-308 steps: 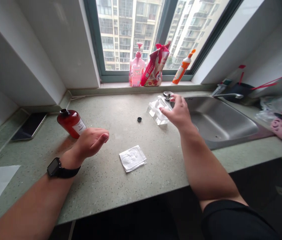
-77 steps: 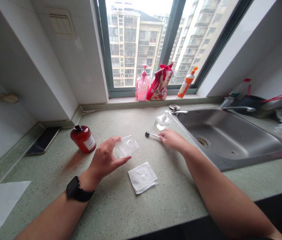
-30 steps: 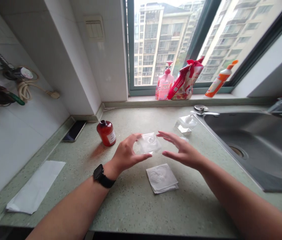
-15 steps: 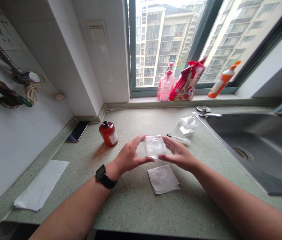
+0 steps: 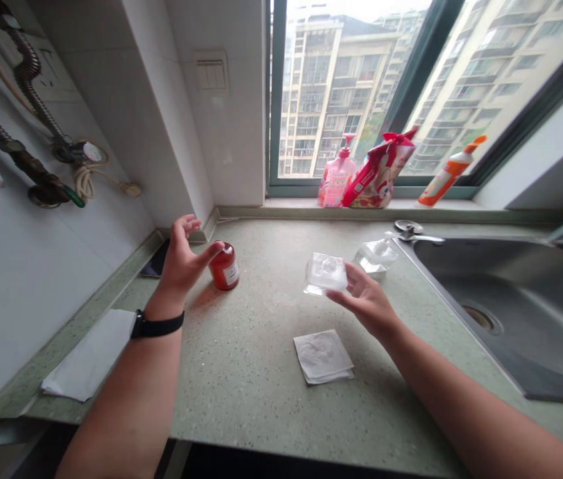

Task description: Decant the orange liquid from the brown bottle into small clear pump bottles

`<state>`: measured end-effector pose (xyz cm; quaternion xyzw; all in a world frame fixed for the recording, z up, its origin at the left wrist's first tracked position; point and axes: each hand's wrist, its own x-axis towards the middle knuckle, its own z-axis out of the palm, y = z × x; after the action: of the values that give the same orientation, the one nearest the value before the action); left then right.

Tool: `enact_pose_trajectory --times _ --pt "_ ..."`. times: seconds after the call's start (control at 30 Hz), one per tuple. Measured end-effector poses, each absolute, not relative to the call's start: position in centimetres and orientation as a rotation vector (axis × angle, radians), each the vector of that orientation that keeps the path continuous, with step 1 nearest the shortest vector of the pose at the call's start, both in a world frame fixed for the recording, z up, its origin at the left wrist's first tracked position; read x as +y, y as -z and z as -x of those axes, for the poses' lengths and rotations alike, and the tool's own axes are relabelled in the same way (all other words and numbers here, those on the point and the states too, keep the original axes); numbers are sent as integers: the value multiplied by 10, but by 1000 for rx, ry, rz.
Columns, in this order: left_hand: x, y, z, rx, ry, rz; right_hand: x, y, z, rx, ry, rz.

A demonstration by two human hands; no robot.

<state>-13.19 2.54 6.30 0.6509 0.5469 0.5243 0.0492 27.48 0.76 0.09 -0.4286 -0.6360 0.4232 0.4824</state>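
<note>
My left hand (image 5: 180, 263) reaches up on the left with fingers spread, its thumb beside the neck of an amber-red bottle (image 5: 225, 271) that carries a white label. Whether the thumb touches the bottle I cannot tell. Between thumb and fingers, my right hand (image 5: 374, 305) grips a clear square container (image 5: 325, 271) by its right side, above the counter. A round shape shows on the container's upper face. Nearer to me lies a folded white tissue (image 5: 324, 357) on the speckled counter (image 5: 256, 392).
A dark phone (image 5: 154, 261) and white paper (image 5: 92, 356) lie at left. Back right stands another clear object (image 5: 376, 256), beside the steel sink (image 5: 491, 372). On the sill stand a pink pump bottle (image 5: 335, 178), a red bag (image 5: 378, 173) and an orange-white bottle (image 5: 445, 178).
My left hand has let go of the clear container and moved left to the amber bottle. My right hand keeps the container, now a little farther right. The view has shifted slightly.
</note>
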Motion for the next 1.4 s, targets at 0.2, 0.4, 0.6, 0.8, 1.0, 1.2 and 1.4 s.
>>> enact_pose_trajectory --times 0.2,0.4,0.6,0.8,1.0,1.2,1.4 --pt "42 -42 160 1660 -1038 -1764 9 0 -276 -1515 -1015 1057" --pt "45 -34 159 1395 -982 -1727 11 2 -277 -1480 -1024 1053" --pt "39 -46 138 1256 -1080 -1671 16 5 -278 -1438 -995 1012" --pt "19 -49 73 1131 -1195 -1966 18 8 -284 -1505 -865 1048" --pt "-6 -39 26 1233 -1090 -2247 17 1 -288 -1603 -652 1028" --pt "-19 -37 9 1260 -1025 -2342 13 -13 -295 -1750 -352 1004" --pt "-24 -36 5 1319 -1090 -2368 10 -24 -300 -1860 -131 1014"
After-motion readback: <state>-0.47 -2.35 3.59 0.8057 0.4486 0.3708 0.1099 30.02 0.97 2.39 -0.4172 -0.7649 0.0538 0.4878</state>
